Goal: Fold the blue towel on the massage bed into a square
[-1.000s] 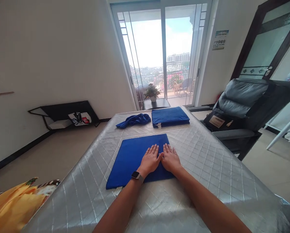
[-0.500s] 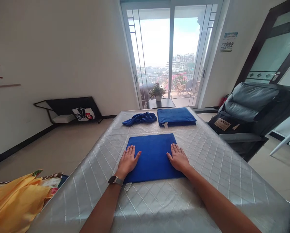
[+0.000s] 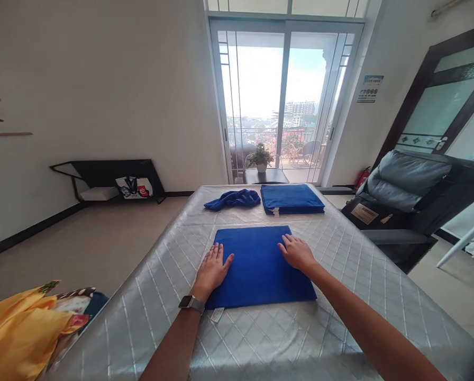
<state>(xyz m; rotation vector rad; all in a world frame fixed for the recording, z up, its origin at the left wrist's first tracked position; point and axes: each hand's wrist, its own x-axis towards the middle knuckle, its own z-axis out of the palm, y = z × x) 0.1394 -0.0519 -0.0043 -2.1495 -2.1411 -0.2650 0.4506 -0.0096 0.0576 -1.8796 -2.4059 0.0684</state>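
Observation:
A flat, rectangular piece of blue cloth (image 3: 256, 270), neatly folded, lies in front of me on the silver quilted table cover (image 3: 364, 296). On its left edge rests my left hand (image 3: 213, 270), fingers stretched and thumb spread; a watch is on that wrist. Over the right edge, my right hand (image 3: 298, 253) lies with fingers extended and slightly bent, touching or just above the cloth. Neither hand grips anything. A white tag (image 3: 217, 315) sticks out from the cloth's near left corner.
Beyond the cloth are a crumpled blue cloth (image 3: 235, 199) and a folded blue stack (image 3: 292, 198). Yellow fabric (image 3: 18, 330) is heaped at the lower left. A black recliner (image 3: 403, 196) stands right of the table. A potted plant (image 3: 261, 159) sits on a chair by the sliding door.
The view has tilted up slightly. My right hand has shifted up and inward along the cloth's right edge, baring its near right corner. My left hand stays at the left edge.

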